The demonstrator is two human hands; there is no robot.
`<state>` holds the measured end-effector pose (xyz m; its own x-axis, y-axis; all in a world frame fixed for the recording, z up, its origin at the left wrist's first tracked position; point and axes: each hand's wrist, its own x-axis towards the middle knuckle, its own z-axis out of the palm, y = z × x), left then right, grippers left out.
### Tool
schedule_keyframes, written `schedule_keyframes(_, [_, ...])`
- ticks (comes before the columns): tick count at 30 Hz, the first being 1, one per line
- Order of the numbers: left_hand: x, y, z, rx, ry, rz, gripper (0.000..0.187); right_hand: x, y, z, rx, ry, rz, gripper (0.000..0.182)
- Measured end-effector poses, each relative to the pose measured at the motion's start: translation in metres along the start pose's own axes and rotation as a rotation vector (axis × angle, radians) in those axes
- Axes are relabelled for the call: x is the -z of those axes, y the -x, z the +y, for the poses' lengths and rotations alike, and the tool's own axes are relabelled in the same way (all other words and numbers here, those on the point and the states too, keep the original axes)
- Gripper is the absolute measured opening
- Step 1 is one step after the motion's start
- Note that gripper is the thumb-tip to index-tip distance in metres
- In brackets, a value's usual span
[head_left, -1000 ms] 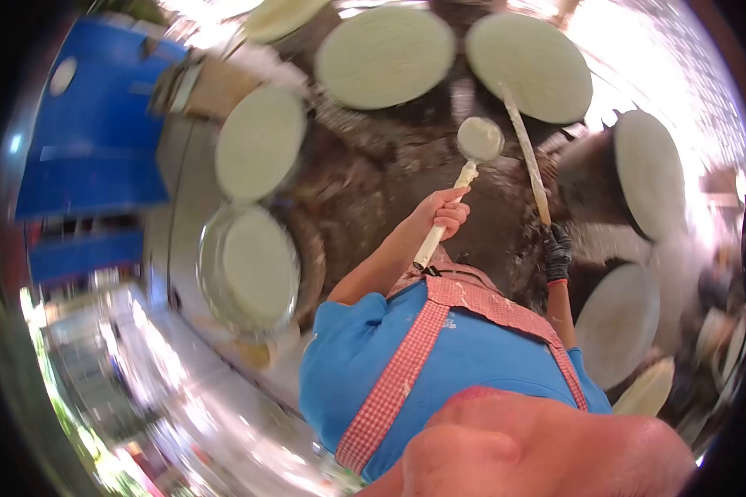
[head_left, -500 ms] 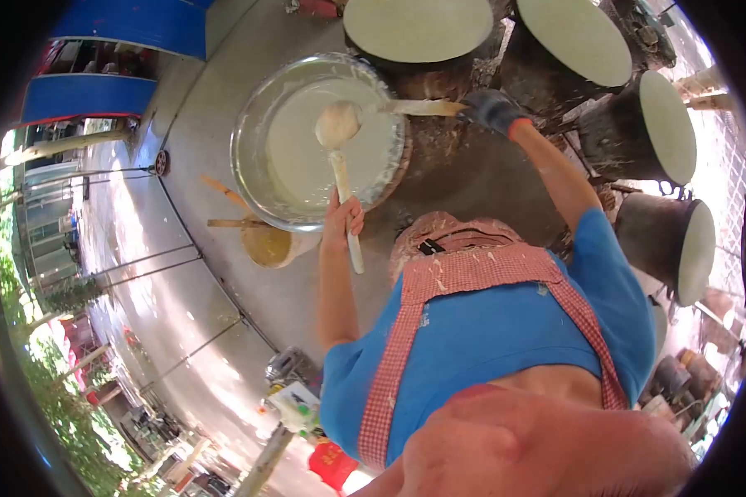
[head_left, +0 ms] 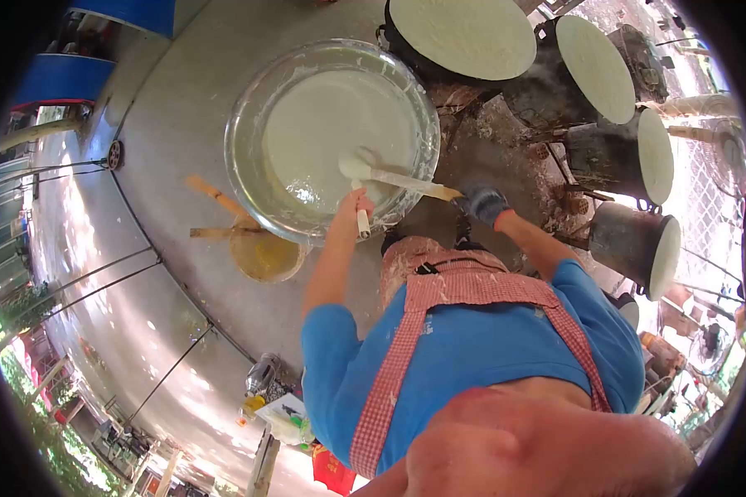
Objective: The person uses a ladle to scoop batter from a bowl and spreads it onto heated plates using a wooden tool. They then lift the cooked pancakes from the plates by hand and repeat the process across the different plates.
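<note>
My bare left hand (head_left: 356,203) is closed around the handle of a ladle (head_left: 355,167), over the near side of a wide metal basin (head_left: 249,108). The basin holds a thick, pale white liquid (head_left: 331,116), and its inner wall is smeared with it. My right hand (head_left: 485,205), in a dark grey glove, grips the yellowish end of a wooden paddle (head_left: 408,181) just outside the rim on the right. White coating covers the paddle's length, and its far end overlaps the ladle's bowl in this view.
Several big dark pots (head_left: 547,91) with pale contents curve along the right. Left of the basin, a yellowish bucket (head_left: 265,255) stands on the floor with wooden handles (head_left: 215,197) across it. Blue panels (head_left: 62,79) are at upper left, a clear bottle (head_left: 262,374) below.
The ladle and my left hand have come nearer the basin's close rim. My right hand has moved the paddle closer to me as well, and the whole view has shifted.
</note>
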<state>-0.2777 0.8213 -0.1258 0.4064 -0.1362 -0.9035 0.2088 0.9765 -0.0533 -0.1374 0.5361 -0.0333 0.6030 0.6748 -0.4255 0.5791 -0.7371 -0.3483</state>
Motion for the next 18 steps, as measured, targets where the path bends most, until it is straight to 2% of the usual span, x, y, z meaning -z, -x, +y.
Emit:
schedule_keyframes(1, [-0.022, 0.032, 0.002, 0.134, 0.139, -0.071, 0.025, 0.002, 0.018, -0.009, 0.011, -0.006, 0.005, 0.036])
schedule_keyframes(2, [-0.045, 0.066, 0.003, 0.262, 0.276, -0.147, 0.027, 0.013, 0.036, -0.019, -0.065, -0.061, 0.009, 0.038])
schedule_keyframes(3, [-0.063, 0.101, 0.002, 0.21, 0.233, -0.226, 0.029, 0.026, 0.048, -0.028, -0.136, -0.12, 0.014, 0.04])
schedule_keyframes(5, [-0.092, 0.166, 0.002, 0.097, 0.101, -0.351, 0.028, 0.055, 0.061, -0.046, -0.088, -0.121, 0.038, 0.038])
schedule_keyframes(6, [-0.107, 0.198, 0.002, 0.038, 0.012, -0.398, 0.025, 0.065, 0.062, -0.049, -0.001, -0.144, 0.182, 0.037])
schedule_keyframes(8, [-0.149, 0.284, -0.015, -0.374, -0.244, -0.418, 0.015, 0.087, 0.058, -0.061, 0.134, -0.18, 0.47, 0.036])
schedule_keyframes(9, [-0.158, 0.312, -0.015, -0.484, -0.335, -0.438, 0.015, 0.103, 0.048, -0.068, 0.183, -0.182, 0.631, 0.036])
schedule_keyframes(10, [-0.167, 0.339, -0.012, -0.597, -0.432, -0.468, 0.015, 0.127, 0.039, -0.076, 0.192, -0.2, 0.681, 0.036])
schedule_keyframes(11, [-0.181, 0.366, -0.013, -0.628, -0.476, -0.489, 0.015, 0.155, 0.031, -0.083, 0.297, -0.27, 0.836, 0.036])
schedule_keyframes(12, [-0.194, 0.392, -0.015, -0.862, -0.65, -0.415, 0.014, 0.176, 0.027, -0.088, 0.402, -0.333, 0.989, 0.036])
schedule_keyframes(13, [-0.203, 0.413, -0.016, -1.097, -0.814, -0.331, 0.015, 0.187, 0.024, -0.092, 0.408, -0.345, 1.038, 0.036])
schedule_keyframes(15, [-0.204, 0.423, -0.004, -1.206, -0.9, -0.322, 0.018, 0.204, 0.018, -0.095, 0.421, -0.339, 1.138, 0.034])
schedule_keyframes(16, [-0.202, 0.414, 0.01, -1.282, -0.951, -0.295, 0.022, 0.198, 0.01, -0.093, 0.372, -0.323, 1.06, 0.033])
schedule_keyframes(17, [-0.191, 0.389, 0.033, -1.202, -0.953, -0.339, 0.024, 0.183, 0.0, -0.089, 0.354, -0.338, 1.096, 0.033])
schedule_keyframes(18, [-0.174, 0.362, 0.057, -1.104, -0.958, -0.364, 0.027, 0.158, -0.008, -0.085, 0.248, -0.748, 0.687, 0.034])
